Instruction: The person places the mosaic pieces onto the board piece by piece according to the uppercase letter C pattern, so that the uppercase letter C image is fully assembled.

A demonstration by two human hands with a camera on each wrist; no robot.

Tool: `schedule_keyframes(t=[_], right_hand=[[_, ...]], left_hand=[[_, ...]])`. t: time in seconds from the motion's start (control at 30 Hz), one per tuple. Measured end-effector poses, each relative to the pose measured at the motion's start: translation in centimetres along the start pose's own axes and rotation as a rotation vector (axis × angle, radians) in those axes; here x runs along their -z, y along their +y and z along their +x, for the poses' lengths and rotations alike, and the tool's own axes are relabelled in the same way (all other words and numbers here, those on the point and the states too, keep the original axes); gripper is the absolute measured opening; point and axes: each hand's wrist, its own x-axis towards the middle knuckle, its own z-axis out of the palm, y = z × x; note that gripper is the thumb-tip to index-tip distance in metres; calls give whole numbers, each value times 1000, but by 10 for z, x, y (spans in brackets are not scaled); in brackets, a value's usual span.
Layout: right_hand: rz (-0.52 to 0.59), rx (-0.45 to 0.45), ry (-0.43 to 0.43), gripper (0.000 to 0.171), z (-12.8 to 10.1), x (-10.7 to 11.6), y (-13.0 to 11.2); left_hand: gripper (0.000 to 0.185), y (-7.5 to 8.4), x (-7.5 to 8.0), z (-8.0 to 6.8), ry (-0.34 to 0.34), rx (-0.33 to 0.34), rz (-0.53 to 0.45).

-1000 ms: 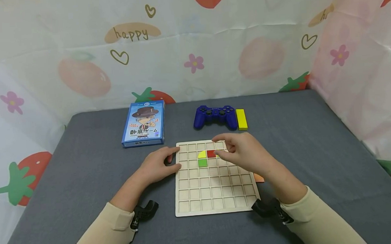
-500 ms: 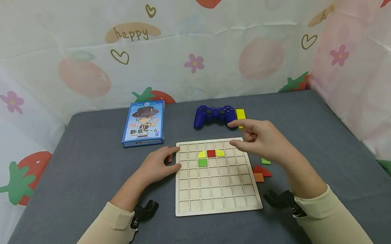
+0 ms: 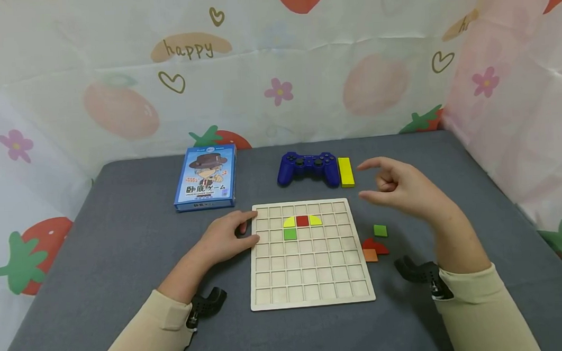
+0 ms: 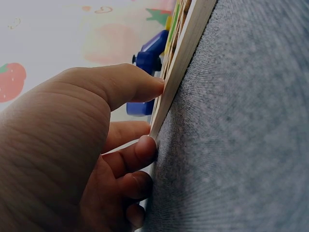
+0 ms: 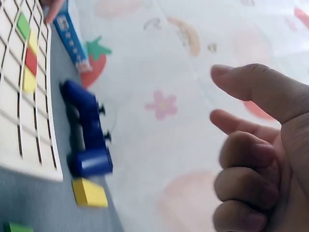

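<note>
A pale wooden grid board lies on the grey table. Its cells hold a yellow quarter-round tile, a red square tile, a second yellow rounded tile and a green square tile. With thumb and index fingertips, my left hand touches the board's left rim, as the left wrist view also shows. Raised over the table to the right of the board, my right hand holds nothing. Its thumb and index finger are spread apart; the other fingers curl in.
Right of the board lie a green square tile, a red piece and an orange square tile. Behind it are a blue game controller, a yellow block and a blue game box. A printed cloth backs the table.
My right hand has moved off the board to the right, uncovering the second yellow tile and the loose pieces at the side. The left hand keeps its place on the rim.
</note>
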Motion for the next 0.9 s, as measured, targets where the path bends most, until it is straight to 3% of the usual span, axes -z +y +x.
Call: schedule_keyframes(t=[0.57, 0.9], right_hand=[[175, -239, -322, 48, 6, 13, 80], [227, -340, -485, 46, 6, 6, 99]], left_hand=[[53, -1, 0, 0, 6, -12, -3], [53, -3, -2, 1, 4, -7, 7]])
